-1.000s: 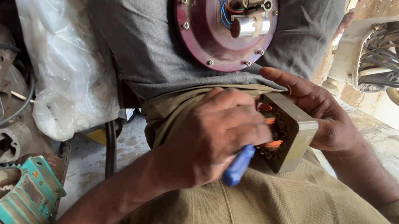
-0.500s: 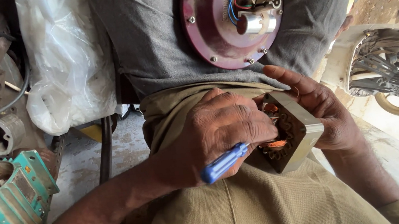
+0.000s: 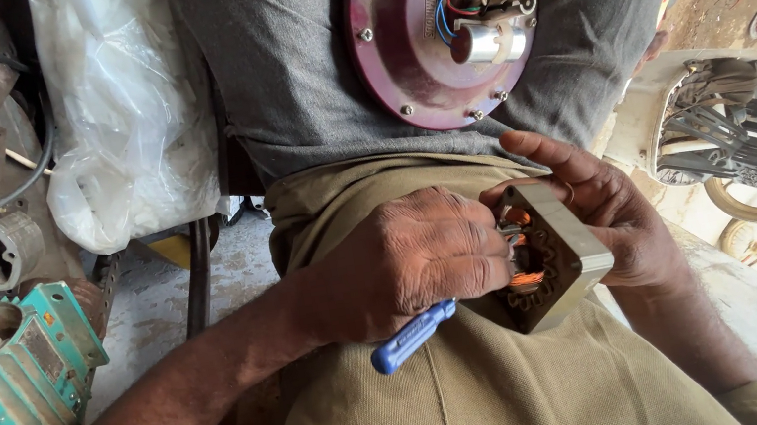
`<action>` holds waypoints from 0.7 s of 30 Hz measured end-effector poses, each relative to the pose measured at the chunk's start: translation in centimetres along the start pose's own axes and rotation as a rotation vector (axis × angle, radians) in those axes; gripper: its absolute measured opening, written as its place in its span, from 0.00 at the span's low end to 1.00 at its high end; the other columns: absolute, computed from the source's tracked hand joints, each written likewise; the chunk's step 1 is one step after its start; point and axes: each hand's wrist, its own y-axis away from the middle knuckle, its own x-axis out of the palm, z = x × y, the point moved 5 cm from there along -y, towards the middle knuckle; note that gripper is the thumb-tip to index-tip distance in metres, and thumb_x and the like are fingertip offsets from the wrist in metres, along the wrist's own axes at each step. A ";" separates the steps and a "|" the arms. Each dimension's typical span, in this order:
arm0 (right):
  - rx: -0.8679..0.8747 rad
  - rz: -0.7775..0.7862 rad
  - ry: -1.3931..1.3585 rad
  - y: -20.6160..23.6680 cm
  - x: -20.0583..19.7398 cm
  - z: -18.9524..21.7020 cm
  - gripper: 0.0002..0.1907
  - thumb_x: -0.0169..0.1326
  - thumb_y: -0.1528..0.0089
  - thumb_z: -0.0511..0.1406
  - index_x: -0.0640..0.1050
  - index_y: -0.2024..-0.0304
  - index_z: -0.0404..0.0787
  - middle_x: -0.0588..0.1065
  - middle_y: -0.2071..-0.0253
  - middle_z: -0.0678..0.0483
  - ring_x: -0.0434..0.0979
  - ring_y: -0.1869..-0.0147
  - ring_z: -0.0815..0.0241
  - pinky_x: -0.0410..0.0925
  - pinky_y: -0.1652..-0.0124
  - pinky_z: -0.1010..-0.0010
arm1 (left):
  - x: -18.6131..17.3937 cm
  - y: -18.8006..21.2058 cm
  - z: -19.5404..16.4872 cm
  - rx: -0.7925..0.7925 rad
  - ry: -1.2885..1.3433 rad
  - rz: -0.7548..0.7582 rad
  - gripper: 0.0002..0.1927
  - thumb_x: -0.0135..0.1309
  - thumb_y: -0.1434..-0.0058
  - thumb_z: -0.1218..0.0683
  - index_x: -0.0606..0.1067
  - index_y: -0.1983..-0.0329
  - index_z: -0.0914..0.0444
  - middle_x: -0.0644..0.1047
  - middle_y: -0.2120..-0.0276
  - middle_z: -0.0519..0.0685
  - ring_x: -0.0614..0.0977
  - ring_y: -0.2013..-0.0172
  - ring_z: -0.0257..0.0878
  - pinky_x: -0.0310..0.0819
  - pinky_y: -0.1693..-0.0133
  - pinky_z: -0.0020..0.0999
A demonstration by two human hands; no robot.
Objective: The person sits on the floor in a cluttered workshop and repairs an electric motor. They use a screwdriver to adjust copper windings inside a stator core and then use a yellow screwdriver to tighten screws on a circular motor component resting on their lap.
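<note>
The left hand [image 3: 406, 263] was clenched on a blue-handled screwdriver [image 3: 412, 336], its tip hidden inside the square motor [image 3: 551, 262] that the right hand [image 3: 614, 212] cupped over the lap, copper windings exposed, work apparently midway.

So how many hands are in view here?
2. The left hand grips a blue screwdriver; the right hand cradles a square stator right beside it. No other hand shows.

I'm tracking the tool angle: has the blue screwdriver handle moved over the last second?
Yes. The blue screwdriver handle has swung left and away from the square motor block, now sticking out below the left hand.
</note>
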 end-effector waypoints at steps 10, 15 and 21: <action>-0.079 0.134 0.002 -0.9 -1.4 -0.3 0.54 0.70 0.42 0.34 0.55 0.21 0.29 0.74 0.37 0.35 0.78 0.37 0.48 0.70 0.35 0.57 | -0.8 -0.4 -0.8 -0.038 0.010 -0.166 0.16 0.63 0.35 0.65 0.75 0.47 0.62 0.81 0.51 0.49 0.83 0.47 0.44 0.82 0.49 0.35; -0.058 0.172 -0.070 -1.0 -1.5 -0.3 0.54 0.70 0.42 0.36 0.54 0.22 0.30 0.73 0.37 0.35 0.78 0.36 0.46 0.70 0.35 0.55 | -0.8 -0.5 -0.5 -0.079 0.013 -0.138 0.16 0.64 0.38 0.64 0.75 0.49 0.60 0.81 0.53 0.47 0.84 0.50 0.44 0.82 0.49 0.35; -0.058 0.154 -0.042 -0.7 -1.4 -0.3 0.51 0.68 0.40 0.35 0.54 0.22 0.28 0.73 0.37 0.34 0.78 0.35 0.47 0.68 0.35 0.57 | -0.4 -0.9 -0.2 -0.101 0.069 -0.072 0.20 0.61 0.46 0.67 0.76 0.50 0.61 0.80 0.53 0.50 0.83 0.48 0.49 0.81 0.46 0.41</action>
